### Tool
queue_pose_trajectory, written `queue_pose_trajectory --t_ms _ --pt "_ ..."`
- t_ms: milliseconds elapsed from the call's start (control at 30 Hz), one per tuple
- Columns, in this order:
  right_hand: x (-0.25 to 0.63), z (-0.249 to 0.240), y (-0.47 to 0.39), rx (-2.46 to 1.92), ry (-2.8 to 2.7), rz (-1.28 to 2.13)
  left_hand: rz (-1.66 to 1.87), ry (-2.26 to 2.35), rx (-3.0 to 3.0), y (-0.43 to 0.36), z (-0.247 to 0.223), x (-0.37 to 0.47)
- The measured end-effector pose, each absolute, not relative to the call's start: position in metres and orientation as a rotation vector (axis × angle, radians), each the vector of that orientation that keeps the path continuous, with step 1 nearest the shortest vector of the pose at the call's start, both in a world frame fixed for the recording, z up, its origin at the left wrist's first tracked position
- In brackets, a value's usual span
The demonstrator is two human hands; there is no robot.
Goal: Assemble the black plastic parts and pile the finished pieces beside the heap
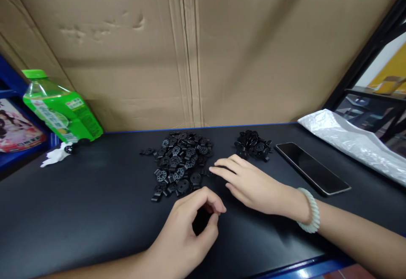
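Observation:
A large pile of small black plastic clips with round, perforated discs (176,160) lies in the middle of the table. My left hand (190,228) is just in front of this pile, its fingers curled round and the index tip close to the thumb. Whatever sits in that curl, if anything, is hidden or too small to name. At the pile's right edge, my right hand (250,179) reaches in with fingers stretched and apart, palm down. A pale beaded bracelet circles the right wrist. Behind the right hand is a smaller heap of black pieces (253,144).
A phone (312,168) lies to the right, beside a silvery plastic bag (352,143). At the back left stands a green-labelled bottle (63,108), with a crumpled white tissue (56,155) in front. A cardboard wall (253,50) closes off the back of the black table (79,211).

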State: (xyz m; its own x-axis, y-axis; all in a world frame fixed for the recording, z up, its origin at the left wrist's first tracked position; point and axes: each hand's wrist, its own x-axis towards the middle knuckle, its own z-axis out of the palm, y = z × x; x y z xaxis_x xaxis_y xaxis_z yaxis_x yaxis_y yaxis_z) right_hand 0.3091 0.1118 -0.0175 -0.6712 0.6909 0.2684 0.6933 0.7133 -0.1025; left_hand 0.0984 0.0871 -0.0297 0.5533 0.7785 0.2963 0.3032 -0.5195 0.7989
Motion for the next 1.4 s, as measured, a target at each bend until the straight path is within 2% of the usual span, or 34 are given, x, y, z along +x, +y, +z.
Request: queue_pose_trajectory --t_ms 167,500,767,1000,1300,1400 --pt "0.309 -0.017 0.109 -1.169 -2.592 0.039 0.840 0.864 2.107 0.086 -0.029 0.098" --pt "0.313 -0.028 0.116 -1.247 -2.297 0.370 0.858 0.891 2.037 0.086 -0.030 0.096" --pt "0.300 -0.010 0.099 -0.967 -2.116 0.658 1.010 0.873 1.755 0.089 -0.029 0.100" --pt "0.296 -0.015 0.092 -0.810 -1.930 0.918 1.034 0.760 1.590 0.087 -0.025 0.101" --pt "0.299 -0.015 0.092 -0.749 -2.031 0.783 1.060 0.688 1.652 0.087 -0.023 0.101" --pt "0.301 -0.015 0.092 -0.714 -2.027 0.839 1.076 0.682 1.728 0.086 -0.023 0.099"
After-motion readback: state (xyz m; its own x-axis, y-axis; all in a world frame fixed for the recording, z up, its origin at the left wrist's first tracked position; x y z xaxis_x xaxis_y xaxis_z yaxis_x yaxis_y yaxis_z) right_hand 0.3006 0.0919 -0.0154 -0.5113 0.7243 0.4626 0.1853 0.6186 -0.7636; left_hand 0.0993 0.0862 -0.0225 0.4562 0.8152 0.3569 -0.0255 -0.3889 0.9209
